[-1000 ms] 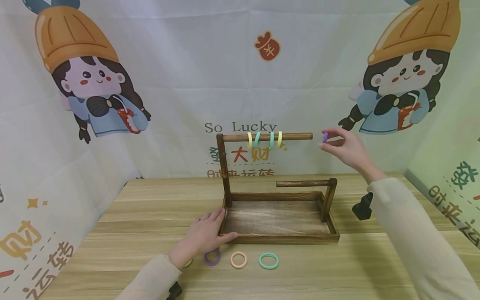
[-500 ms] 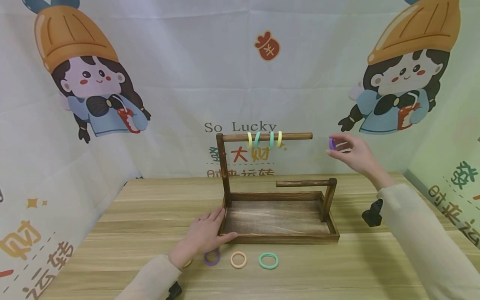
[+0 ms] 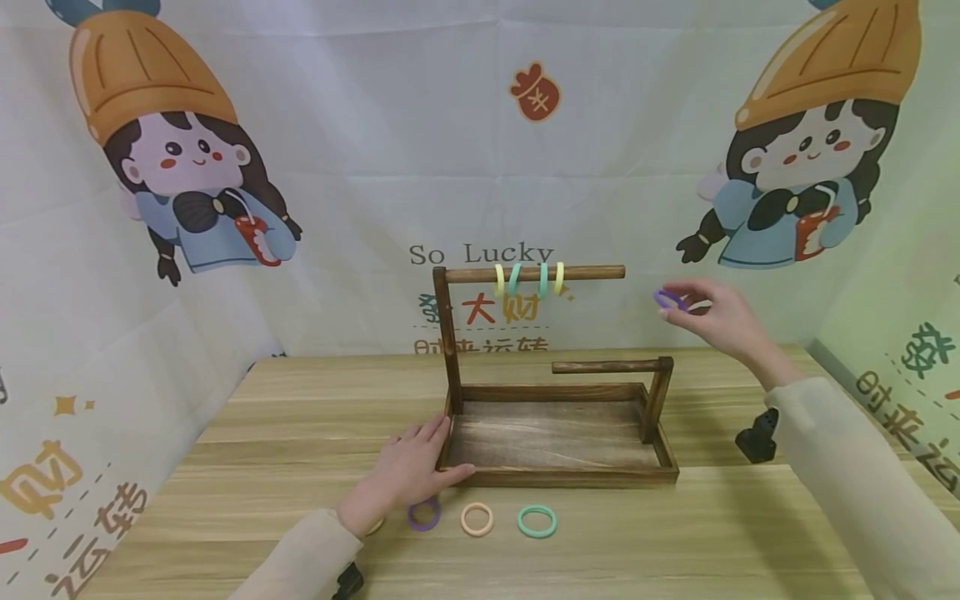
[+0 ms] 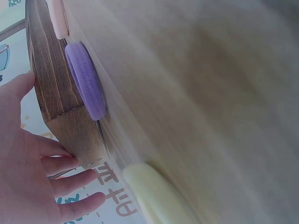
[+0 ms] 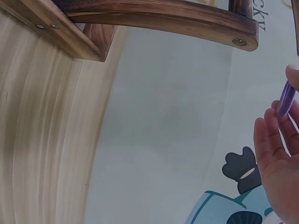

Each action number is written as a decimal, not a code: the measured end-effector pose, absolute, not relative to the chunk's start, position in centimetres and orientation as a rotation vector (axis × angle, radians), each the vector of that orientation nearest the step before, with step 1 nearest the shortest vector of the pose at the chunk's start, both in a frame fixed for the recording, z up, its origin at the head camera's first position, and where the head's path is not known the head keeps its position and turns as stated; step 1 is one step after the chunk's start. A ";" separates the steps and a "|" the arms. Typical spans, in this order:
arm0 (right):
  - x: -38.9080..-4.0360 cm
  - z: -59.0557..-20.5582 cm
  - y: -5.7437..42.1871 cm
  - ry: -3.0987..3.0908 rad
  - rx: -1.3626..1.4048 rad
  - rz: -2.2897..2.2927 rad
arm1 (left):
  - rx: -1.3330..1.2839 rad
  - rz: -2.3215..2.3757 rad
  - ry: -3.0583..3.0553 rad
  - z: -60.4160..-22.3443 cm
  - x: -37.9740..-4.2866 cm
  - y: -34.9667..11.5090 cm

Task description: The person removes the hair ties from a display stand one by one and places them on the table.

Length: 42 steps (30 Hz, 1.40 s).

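My right hand [image 3: 678,307] pinches a purple ring [image 3: 667,299] in the air, to the right of and a little below the free end of the top rod [image 3: 532,273] of the wooden rack [image 3: 555,477]. Several yellow and green rings [image 3: 528,280] hang on that rod. In the right wrist view the purple ring [image 5: 286,98] shows edge-on between my fingertips. My left hand [image 3: 408,467] rests flat on the table against the rack's front left corner, fingers straight. A purple ring [image 3: 424,515], a peach ring [image 3: 477,519] and a green ring [image 3: 537,522] lie in front of the rack.
A shorter lower rod [image 3: 607,367] sticks out left from the rack's right post. A yellow ring [image 4: 154,198] lies half hidden under my left wrist. A printed cloth backdrop [image 3: 480,167] closes off the back and both sides of the wooden table [image 3: 225,433].
My right hand has drifted right and down, away from the end of the top rod, and the purple ring has tilted towards flat. My left hand has stayed put.
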State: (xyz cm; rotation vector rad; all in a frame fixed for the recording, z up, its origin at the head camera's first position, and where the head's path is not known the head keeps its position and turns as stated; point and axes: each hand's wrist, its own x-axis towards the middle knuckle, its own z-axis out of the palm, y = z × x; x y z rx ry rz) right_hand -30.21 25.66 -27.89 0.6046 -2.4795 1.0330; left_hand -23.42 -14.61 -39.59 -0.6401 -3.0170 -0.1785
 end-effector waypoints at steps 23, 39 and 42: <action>-28.2 -28.8 25.2 -2.467 0.708 1.056 | -0.638 -0.178 -3.032 -39.5 -23.3 -14.6; -26.5 -29.6 24.6 -2.453 0.759 1.028 | -0.646 -0.193 -3.031 -39.4 -23.3 -14.7; -26.1 -29.9 24.4 -2.445 0.780 1.026 | -0.647 -0.196 -3.032 -39.3 -23.3 -14.7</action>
